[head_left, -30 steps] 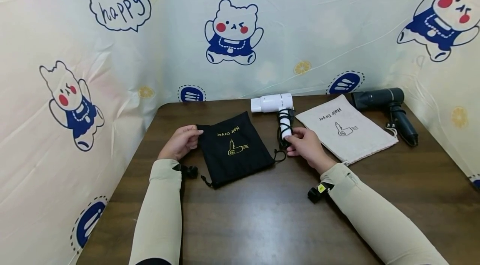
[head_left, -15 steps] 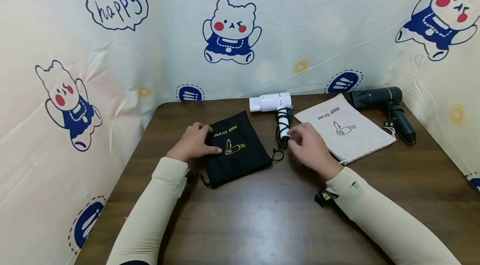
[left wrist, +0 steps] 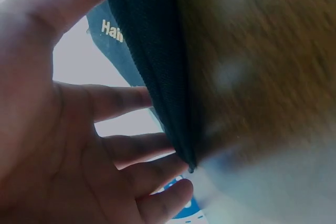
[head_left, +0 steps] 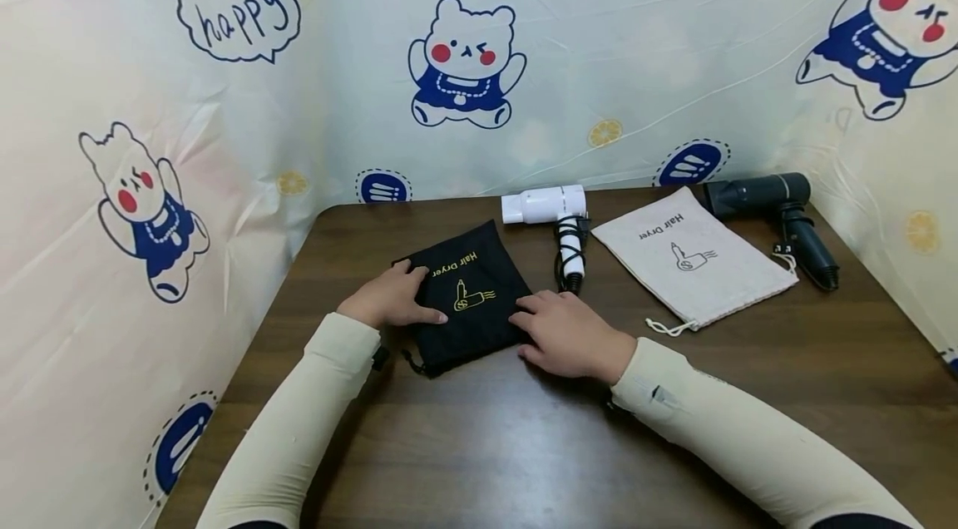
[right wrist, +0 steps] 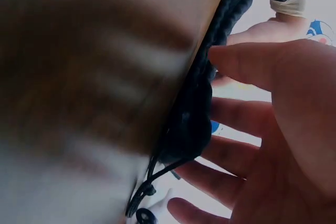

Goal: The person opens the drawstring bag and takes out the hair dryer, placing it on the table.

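Note:
A black drawstring pouch point(head_left: 486, 325) printed "Hair Dryer" lies flat on the table, bulging little. My left hand point(head_left: 389, 296) rests on its left side, fingers spread; in the left wrist view the fingertips touch the dark cloth edge point(left wrist: 152, 72). At the pouch's right side is my right hand point(head_left: 572, 338), with fingertips on the cloth. The right wrist view shows the gathered mouth point(right wrist: 194, 114) and black cord point(right wrist: 170, 167) beside its extended fingers. Just behind this hand lies a white hair dryer point(head_left: 546, 205), its black cable wound around the handle.
A white drawstring pouch point(head_left: 692, 263) with the same kind of print lies to the right. Behind it is a dark hair dryer point(head_left: 759, 196) near the table's back right corner. Printed cloth point(head_left: 569, 55) hangs around the wooden table point(head_left: 479, 446).
My right hand has left the white hair dryer's handle and moved left onto the black pouch. My left hand has stopped pinching the pouch's corner and now lies spread along its side.

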Tool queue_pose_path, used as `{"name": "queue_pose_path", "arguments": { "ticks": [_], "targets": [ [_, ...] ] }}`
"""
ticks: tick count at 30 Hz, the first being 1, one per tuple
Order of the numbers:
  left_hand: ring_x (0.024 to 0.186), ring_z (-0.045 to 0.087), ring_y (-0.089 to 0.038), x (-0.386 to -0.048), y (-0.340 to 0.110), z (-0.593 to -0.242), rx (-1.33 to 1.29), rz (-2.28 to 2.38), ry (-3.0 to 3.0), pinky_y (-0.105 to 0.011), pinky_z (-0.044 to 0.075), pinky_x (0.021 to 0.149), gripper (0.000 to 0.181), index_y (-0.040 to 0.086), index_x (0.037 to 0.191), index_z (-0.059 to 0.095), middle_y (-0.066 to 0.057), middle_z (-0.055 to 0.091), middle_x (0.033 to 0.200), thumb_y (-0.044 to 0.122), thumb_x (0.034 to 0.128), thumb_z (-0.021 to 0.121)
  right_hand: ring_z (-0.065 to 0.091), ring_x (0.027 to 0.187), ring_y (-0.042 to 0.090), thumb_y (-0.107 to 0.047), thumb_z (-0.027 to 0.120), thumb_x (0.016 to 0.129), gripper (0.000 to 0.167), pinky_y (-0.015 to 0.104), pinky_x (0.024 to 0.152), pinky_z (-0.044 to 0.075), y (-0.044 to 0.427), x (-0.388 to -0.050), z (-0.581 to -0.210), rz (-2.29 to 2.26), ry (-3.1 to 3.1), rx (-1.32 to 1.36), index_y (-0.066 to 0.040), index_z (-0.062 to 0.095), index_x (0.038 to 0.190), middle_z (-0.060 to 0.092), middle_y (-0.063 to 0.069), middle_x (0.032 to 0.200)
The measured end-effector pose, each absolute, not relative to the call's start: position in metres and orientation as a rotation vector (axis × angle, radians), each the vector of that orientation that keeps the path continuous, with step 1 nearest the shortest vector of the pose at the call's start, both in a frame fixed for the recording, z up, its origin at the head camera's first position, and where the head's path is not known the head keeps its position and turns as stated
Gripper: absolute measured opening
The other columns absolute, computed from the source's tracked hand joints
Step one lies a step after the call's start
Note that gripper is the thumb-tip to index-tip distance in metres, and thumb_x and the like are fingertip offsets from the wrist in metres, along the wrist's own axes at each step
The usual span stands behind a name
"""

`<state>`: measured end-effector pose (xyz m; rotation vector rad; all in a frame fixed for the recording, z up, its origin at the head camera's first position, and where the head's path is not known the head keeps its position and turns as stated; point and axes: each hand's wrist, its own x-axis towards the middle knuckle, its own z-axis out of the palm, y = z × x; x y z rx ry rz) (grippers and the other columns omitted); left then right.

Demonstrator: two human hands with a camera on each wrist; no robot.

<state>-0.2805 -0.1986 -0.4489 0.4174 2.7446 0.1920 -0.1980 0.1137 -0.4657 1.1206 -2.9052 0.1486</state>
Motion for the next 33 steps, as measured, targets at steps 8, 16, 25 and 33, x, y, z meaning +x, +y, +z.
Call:
{"name": "queue_pose_path", "arguments": {
  "ticks": [8,16,25,33],
  "targets": [
    [0.149,0.035,-0.048,-0.276,-0.19,-0.45,0.434,0.133,2.756,-0.064,0.037,0.115,0.106,0.005,0.159,0.037,-0.028,0.029,0.164,0.071,0.0833,0.071,0.055,0.136,0.03,-0.038,0.067,0.098,0.046,0.053,0.105,0.049,0.122,-0.194,-0.466,0.142,-2.937,1.139,-0.016,0.066,0.138,0.058,0.011,0.147],
    [0.147,0.038,-0.048,-0.269,-0.18,-0.452,0.46,0.093,2.769,-0.064,0.039,0.113,0.104,0.005,0.158,0.039,-0.028,0.033,0.162,0.071,0.0837,0.071,0.056,0.135,0.031,-0.034,0.069,0.096,0.044,0.054,0.101,0.051,0.134,-0.186,-0.464,0.178,-2.925,1.155,-0.016,0.067,0.137,0.059,0.012,0.146],
    [0.143,0.043,-0.047,-0.26,-0.167,-0.449,0.464,0.026,2.791,-0.063,0.043,0.111,0.102,0.003,0.156,0.041,-0.028,0.041,0.156,0.072,0.085,0.069,0.056,0.136,0.031,-0.033,0.072,0.096,0.045,0.053,0.104,0.052,0.144,-0.189,-0.464,0.273,-2.926,1.178,-0.013,0.068,0.135,0.058,0.015,0.147],
    [0.135,0.05,-0.05,-0.257,-0.16,-0.446,0.434,-0.006,2.811,-0.063,0.044,0.109,0.102,0.0,0.152,0.045,-0.032,0.048,0.15,0.073,0.0847,0.068,0.055,0.137,0.033,-0.03,0.073,0.095,0.044,0.051,0.106,0.05,0.148,-0.196,-0.464,0.359,-2.966,1.149,-0.012,0.068,0.135,0.055,0.016,0.15]
  ]
}}
